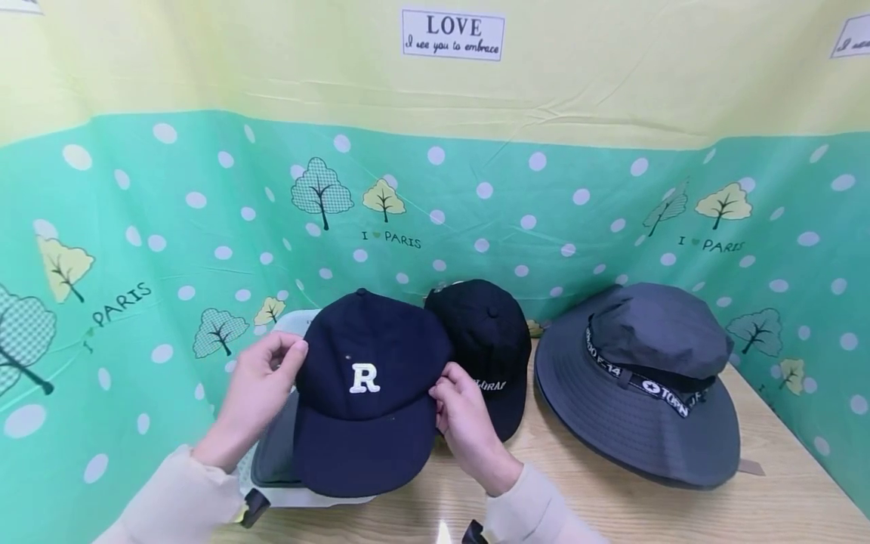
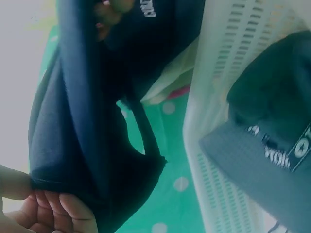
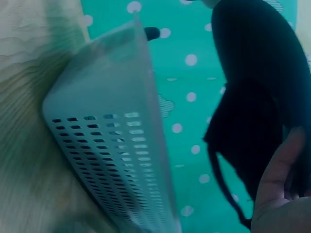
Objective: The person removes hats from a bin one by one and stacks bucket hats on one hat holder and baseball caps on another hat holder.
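Note:
Both hands hold a navy baseball cap [image 1: 370, 340] up with its front and brim facing me; a white letter R is on it. At the cap's left side, my left hand [image 1: 253, 389] pinches the edge between thumb and fingers. My right hand [image 1: 469, 423] pinches the opposite side, near where the brim meets the crown. Behind the cap, a white plastic basket [image 1: 299, 320] is partly hidden, with a dark grey hat [image 1: 273, 449] in it. The left wrist view shows the basket's slotted wall [image 2: 194, 121] and the cap's back opening with its strap [image 2: 146, 128].
Right of the held cap, a black cap [image 1: 485, 325] with white lettering rests on the wooden table [image 1: 550, 491]. A wide-brimmed grey hat [image 1: 659, 332] with a lettered band sits farther right. A green and yellow printed cloth [image 1: 476, 219] hangs behind and at the sides.

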A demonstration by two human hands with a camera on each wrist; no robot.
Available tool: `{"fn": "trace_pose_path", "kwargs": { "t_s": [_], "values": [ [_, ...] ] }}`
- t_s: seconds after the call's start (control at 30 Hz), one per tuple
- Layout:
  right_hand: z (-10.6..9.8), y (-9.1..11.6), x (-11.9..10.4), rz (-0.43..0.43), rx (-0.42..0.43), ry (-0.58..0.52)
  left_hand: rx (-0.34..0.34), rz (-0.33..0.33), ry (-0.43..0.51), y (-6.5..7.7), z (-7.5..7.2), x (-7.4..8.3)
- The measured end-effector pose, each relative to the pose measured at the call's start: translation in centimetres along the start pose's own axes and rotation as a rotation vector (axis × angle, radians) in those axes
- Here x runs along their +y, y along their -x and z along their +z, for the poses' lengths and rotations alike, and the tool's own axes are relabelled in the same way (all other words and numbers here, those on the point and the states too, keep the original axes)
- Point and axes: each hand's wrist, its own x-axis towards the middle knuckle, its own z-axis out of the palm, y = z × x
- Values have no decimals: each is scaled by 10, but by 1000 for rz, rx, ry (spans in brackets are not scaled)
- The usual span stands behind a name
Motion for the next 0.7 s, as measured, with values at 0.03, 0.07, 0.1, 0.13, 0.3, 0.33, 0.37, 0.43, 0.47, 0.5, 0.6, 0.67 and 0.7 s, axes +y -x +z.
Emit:
{"fn": "trace_pose_path", "kwargs": {
  "t_s": [0.03, 0.07, 0.1, 0.13, 0.3, 0.33, 0.37, 0.43, 0.47, 0.5, 0.6, 0.67, 0.7],
  "values": [
    [-2, 1, -3, -11, 2, -5, -3, -11, 14, 1, 3, 0],
    [-4, 1, -6, -24, 2, -6, -6, -21, 32, 2, 6, -1],
    [-6, 2, -9, -36, 0, -9, -6, -28, 50, 3, 9, -1],
    [-8, 3, -12, -49, -4, -8, -8, -38, 67, 3, 12, -2],
    [-20, 7, -25, -109, -44, 19, 4, -76, 130, 6, 23, -8],
    [-22, 8, -27, -124, -62, 27, 13, -89, 134, 7, 24, -9],
    [-24, 8, -29, -136, -77, 31, 24, -105, 143, 8, 25, -11],
    [-26, 9, -33, -161, -108, 38, 38, -147, 145, 11, 26, -14],
    [-27, 9, -34, -172, -123, 40, 34, -174, 148, 13, 27, -16],
    [-28, 10, -37, -177, -134, 40, 21, -201, 156, 15, 27, -19],
    [-31, 11, -43, -188, -153, 42, -69, -279, 215, 22, 29, -25],
    [-35, 12, -46, -194, -159, 41, -162, -324, 323, 25, 31, -28],
    [-37, 12, -48, -200, -162, 38, -215, -332, 394, 26, 32, -29]
  ]
}}
